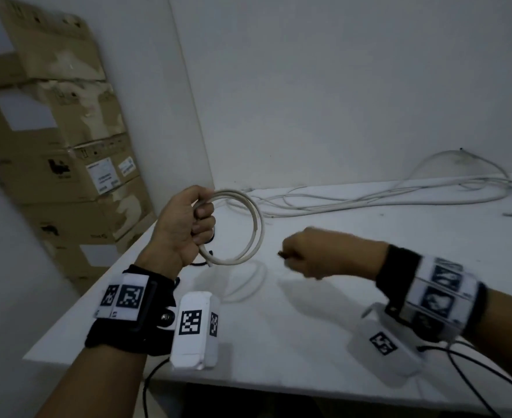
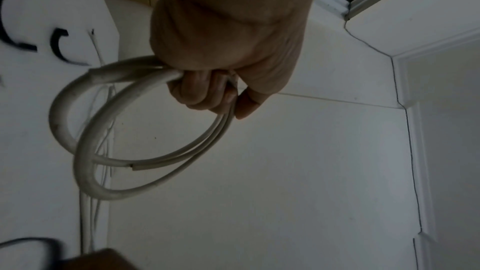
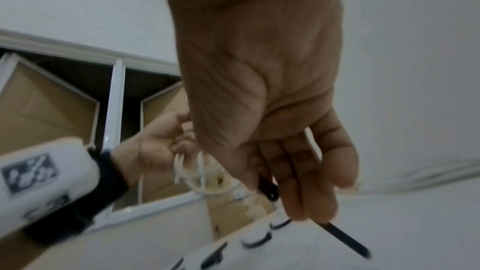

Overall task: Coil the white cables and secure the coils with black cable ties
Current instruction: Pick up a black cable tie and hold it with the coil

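Note:
My left hand (image 1: 202,218) is raised over the table's left part and grips a small coil of white cable (image 1: 250,233) of about two loops. In the left wrist view its fingers (image 2: 205,93) curl round the coil (image 2: 85,161), and one cut end lies along the lower loop. To the right, my blurred right hand (image 1: 296,257) pinches a black cable tie (image 1: 281,254), a short way from the coil. The right wrist view shows the tie (image 3: 345,239) sticking out past the fingers (image 3: 311,202), with the left hand (image 3: 155,147) and coil (image 3: 192,171) beyond.
A tangle of loose white cables (image 1: 369,194) lies along the back of the white table (image 1: 309,327). Spare black ties (image 2: 59,46) lie on the table under the coil. Stacked cardboard boxes (image 1: 61,146) stand to the left of the table.

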`<state>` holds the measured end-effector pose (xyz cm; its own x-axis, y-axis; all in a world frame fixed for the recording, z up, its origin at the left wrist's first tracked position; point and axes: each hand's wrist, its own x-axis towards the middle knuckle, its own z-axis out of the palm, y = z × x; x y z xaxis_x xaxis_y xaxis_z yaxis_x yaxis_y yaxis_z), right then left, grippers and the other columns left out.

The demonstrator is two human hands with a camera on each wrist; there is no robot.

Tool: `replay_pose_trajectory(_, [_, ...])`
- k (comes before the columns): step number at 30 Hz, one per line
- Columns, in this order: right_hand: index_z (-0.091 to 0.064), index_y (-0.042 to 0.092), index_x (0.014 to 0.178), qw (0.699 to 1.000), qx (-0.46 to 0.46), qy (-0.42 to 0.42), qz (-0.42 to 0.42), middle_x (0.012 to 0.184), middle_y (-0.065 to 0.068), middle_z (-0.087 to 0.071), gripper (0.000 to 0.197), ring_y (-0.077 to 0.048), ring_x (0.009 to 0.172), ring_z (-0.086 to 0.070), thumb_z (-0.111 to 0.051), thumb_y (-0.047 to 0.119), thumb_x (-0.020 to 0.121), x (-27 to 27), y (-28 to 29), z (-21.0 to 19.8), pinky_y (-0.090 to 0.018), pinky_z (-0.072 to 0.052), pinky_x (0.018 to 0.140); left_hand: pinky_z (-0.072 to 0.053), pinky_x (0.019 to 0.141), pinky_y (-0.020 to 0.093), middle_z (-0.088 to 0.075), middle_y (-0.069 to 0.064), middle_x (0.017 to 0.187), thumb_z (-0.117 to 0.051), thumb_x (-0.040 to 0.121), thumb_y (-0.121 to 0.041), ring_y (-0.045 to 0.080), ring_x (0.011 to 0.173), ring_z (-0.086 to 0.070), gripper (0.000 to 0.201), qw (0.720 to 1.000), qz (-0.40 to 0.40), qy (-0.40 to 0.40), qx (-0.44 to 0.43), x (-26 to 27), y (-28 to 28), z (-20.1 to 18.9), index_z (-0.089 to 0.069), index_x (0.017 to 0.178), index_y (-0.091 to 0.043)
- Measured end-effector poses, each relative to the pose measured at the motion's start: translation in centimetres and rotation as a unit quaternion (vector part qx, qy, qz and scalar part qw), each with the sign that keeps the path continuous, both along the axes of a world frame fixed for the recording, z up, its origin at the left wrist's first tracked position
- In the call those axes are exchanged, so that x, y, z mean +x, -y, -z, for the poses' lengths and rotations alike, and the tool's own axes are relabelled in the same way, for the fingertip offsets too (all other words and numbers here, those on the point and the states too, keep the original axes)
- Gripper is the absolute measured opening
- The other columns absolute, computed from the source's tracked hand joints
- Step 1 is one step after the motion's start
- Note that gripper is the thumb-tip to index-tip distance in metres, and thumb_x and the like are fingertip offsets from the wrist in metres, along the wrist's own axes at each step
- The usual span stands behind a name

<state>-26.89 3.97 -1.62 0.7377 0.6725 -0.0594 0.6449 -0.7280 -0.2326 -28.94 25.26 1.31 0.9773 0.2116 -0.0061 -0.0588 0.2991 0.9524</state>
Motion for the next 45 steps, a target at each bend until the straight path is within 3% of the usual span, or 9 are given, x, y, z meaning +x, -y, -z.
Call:
replay_pose_trajectory(3, [-0.058, 0.003, 0.083, 0.956, 0.256, -0.005, 0.141, 0.071, -0.009, -0.067, 0.021, -0.024, 0.059, -0.067, -0.045, 0.016, 0.093, -0.2, 6.5, -2.5, -0.035, -0.053, 0.051, -0.008, 0.033, 0.015, -0.027, -0.007, 0.047, -0.044, 0.089, -0.018, 0.006, 0.030, -0.017, 0.030, 1.000, 0.017, -0.002, -0.020, 1.6, 2.8, 0.5, -0.036, 0.060, -0.020])
replay_pose_trajectory(8, [-0.057, -0.003, 0.078, 0.711, 0.656, -0.127, 0.220, 0.064, -0.020, -0.064, 0.019, -0.028, 0.050, -0.060, -0.047, 0.005, 0.092, -4.3, 13.1, -2.9, -0.031, -0.049, 0.041, -0.010, 0.031, 0.015, -0.027, -0.006, 0.048, -0.045, 0.088, -0.016, 0.007, 0.031, -0.018, 0.028, 0.998, 0.049, 0.001, -0.037, 4.1, 9.2, 1.4, -0.036, 0.062, -0.019])
replay_pose_trajectory(16, [-0.056, 0.001, 0.079, 0.449, 0.798, -0.287, 0.281, 0.062, -0.016, -0.064, 0.019, -0.024, 0.049, -0.063, -0.044, 0.006, 0.093, -5.7, 13.5, 1.1, -0.027, -0.053, 0.044, -0.014, 0.029, 0.014, -0.028, -0.006, 0.049, -0.045, 0.088, -0.017, 0.007, 0.031, -0.019, 0.028, 0.992, 0.118, 0.012, -0.052, 5.7, 18.8, 1.6, -0.034, 0.062, -0.019])
replay_pose_trajectory(23, [-0.062, -0.012, 0.073, 0.151, 0.857, -0.455, 0.187, 0.062, -0.021, -0.067, 0.038, -0.026, 0.048, -0.067, -0.037, 0.003, 0.096, -2.8, 13.2, 1.2, -0.028, -0.057, 0.047, -0.013, 0.032, 0.016, -0.030, -0.007, 0.045, -0.048, 0.095, -0.026, 0.006, 0.031, -0.020, 0.028, 0.991, 0.134, 0.015, 0.001, 5.2, 23.5, 2.5, -0.045, 0.068, -0.020])
replay_pose_trajectory(25, [-0.065, -0.014, 0.061, 0.113, 0.858, -0.482, 0.139, 0.064, -0.022, -0.067, 0.049, -0.026, 0.049, -0.068, -0.038, 0.005, 0.097, -2.2, 13.4, 1.1, -0.029, -0.057, 0.047, -0.017, 0.035, 0.017, -0.031, -0.006, 0.046, -0.053, 0.092, -0.026, 0.007, 0.034, -0.024, 0.028, 0.992, 0.118, 0.006, 0.037, 5.3, 23.7, 3.1, -0.046, 0.066, -0.019])
replay_pose_trajectory(30, [-0.063, -0.010, 0.078, 0.164, 0.820, -0.541, 0.087, 0.066, -0.018, -0.067, 0.036, -0.024, 0.051, -0.068, -0.037, 0.009, 0.096, -2.4, 13.3, 1.5, -0.026, -0.056, 0.046, -0.044, 0.057, 0.026, -0.053, 0.000, 0.068, -0.061, 0.089, -0.024, 0.013, 0.059, -0.051, 0.013, 0.990, 0.126, 0.009, 0.060, 5.7, 24.2, 4.1, -0.065, 0.094, -0.013])
replay_pose_trajectory(38, [-0.059, -0.006, 0.075, 0.394, 0.795, -0.404, 0.222, 0.061, -0.014, -0.066, 0.026, -0.019, 0.051, -0.064, -0.041, 0.000, 0.092, -2.3, 14.2, 2.7, -0.023, -0.056, 0.051, -0.028, 0.035, 0.015, -0.025, -0.008, 0.047, -0.053, 0.095, -0.022, 0.006, 0.036, -0.024, 0.022, 0.983, 0.148, 0.004, 0.106, 5.9, 24.5, 4.5, -0.069, 0.107, -0.016])
replay_pose_trajectory(41, [-0.063, 0.001, 0.081, 0.497, 0.768, -0.349, 0.204, 0.069, -0.014, -0.066, 0.023, -0.021, 0.059, -0.064, -0.045, 0.005, 0.094, -2.4, 14.3, 2.8, -0.023, -0.054, 0.051, -0.026, 0.043, 0.020, -0.029, -0.005, 0.052, -0.055, 0.093, -0.025, 0.010, 0.043, -0.026, 0.021, 0.983, 0.144, -0.001, 0.112, 6.6, 23.9, 4.6, -0.072, 0.103, -0.019])
replay_pose_trajectory(45, [-0.063, 0.002, 0.098, 0.613, 0.725, -0.288, 0.124, 0.095, -0.019, -0.069, 0.015, -0.027, 0.085, -0.069, -0.051, 0.009, 0.095, -2.2, 14.9, 2.6, -0.029, -0.058, 0.074, -0.033, 0.042, 0.020, -0.040, 0.001, 0.056, -0.056, 0.092, -0.023, 0.011, 0.045, -0.037, 0.018, 0.979, 0.160, 0.003, 0.124, 6.8, 23.5, 3.8, -0.073, 0.099, -0.019])
